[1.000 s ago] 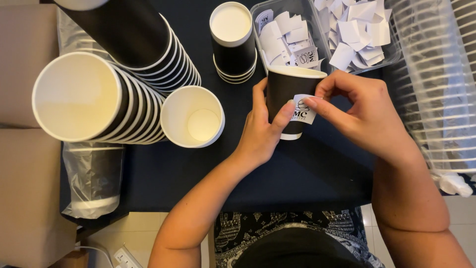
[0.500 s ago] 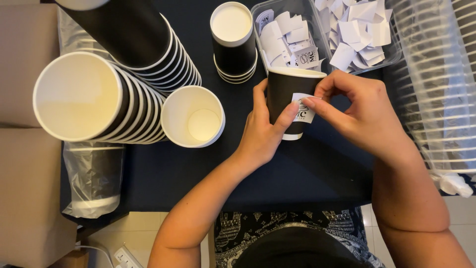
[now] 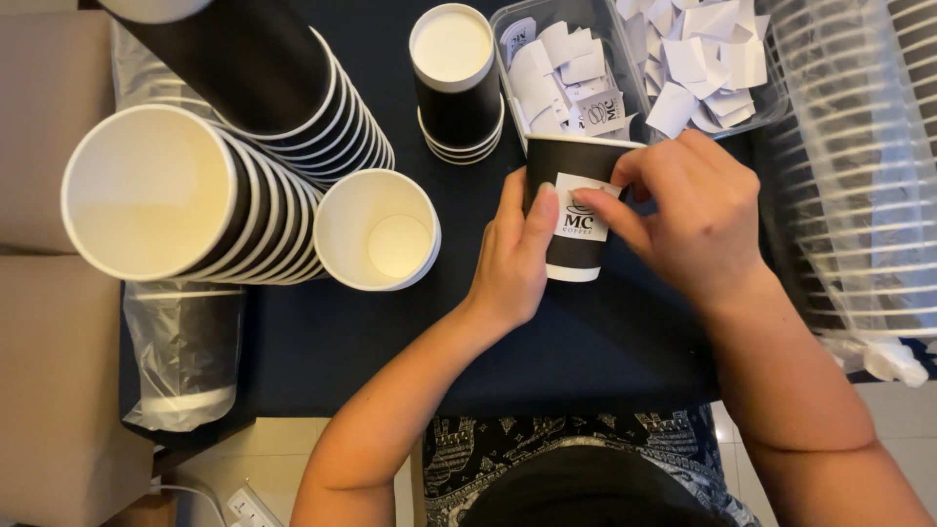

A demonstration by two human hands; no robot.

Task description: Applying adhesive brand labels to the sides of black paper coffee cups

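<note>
Centrally, both hands (left [image 3: 512, 259], right [image 3: 688, 224]) hold one black cup [image 3: 574, 210].

Right hand [image 3: 698, 220] covers the black cup's [image 3: 571, 249] right side and the white label's [image 3: 583, 208] top corner (fingertips over it); clear tray [image 3: 771, 98] beyond it cut off at top edge.

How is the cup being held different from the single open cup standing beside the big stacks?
The held cup lies tilted on its side between the left hand and right hand; the open cup stands untouched. The held cup carries a white sticker; the open cup shows none from here. Both are black paper cups, white inside.
</note>
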